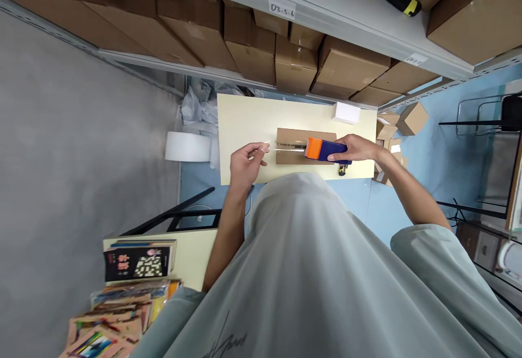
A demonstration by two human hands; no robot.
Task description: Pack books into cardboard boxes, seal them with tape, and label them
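My right hand (354,148) grips an orange and dark blue tape dispenser (321,149) above a flat brown cardboard box (306,136). A thin strip of clear tape (287,149) stretches leftward from the dispenser's orange front to my left hand (245,164). The fingertips of that hand are pinched on the tape's end, just left of the box. Behind the dispenser and tape, part of the box top is hidden, though dark printed marks show. Below the dispenser, near the table's front edge, lies a small black and yellow utility knife (343,170).
The pale yellow table (244,118) carries a white box (346,112) at its back right. Above it runs a metal shelf (318,26) packed with cartons. A white roll (187,146) stands left of the table, and books (138,263) are stacked at lower left.
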